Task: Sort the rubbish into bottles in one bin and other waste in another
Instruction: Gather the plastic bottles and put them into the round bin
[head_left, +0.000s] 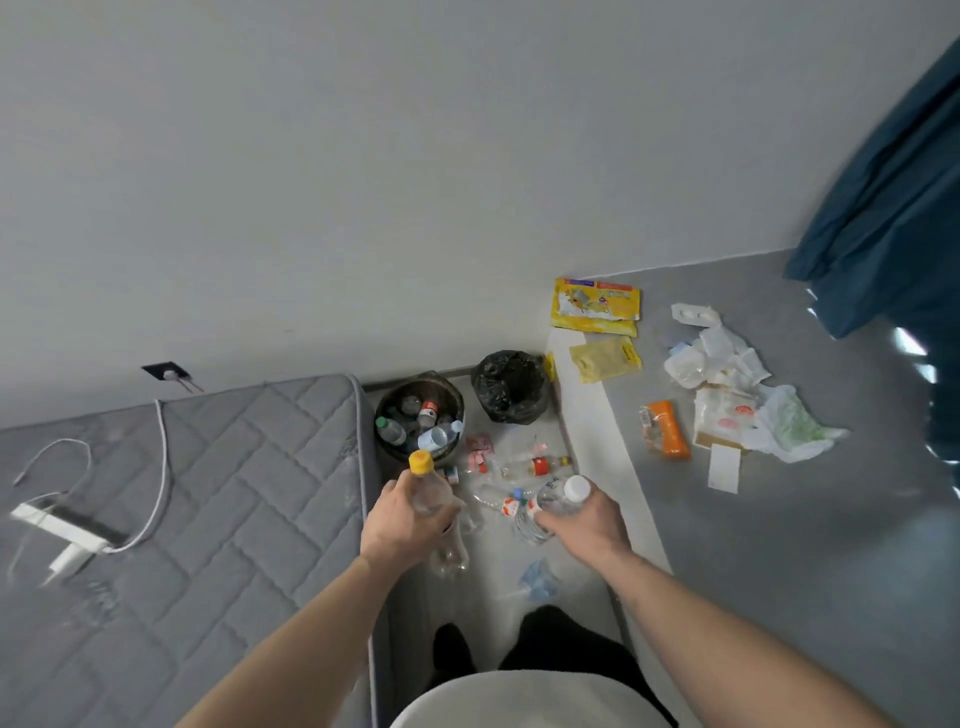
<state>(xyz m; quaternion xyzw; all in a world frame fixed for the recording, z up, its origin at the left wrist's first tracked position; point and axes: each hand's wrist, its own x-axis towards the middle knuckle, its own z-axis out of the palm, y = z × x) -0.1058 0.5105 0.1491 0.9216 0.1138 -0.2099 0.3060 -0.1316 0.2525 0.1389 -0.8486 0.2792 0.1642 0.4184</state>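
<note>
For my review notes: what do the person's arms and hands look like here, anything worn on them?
Both forearms are bare up to the frame edge, with no sleeves visible. The left hand and right hand wear no gloves, and no watch, ring or band shows on either wrist or on the fingers in view.

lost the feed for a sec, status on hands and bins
Left hand grips yellow-capped bottle, right hand white-capped bottle. Bottle bin part full. Path clear.
</note>
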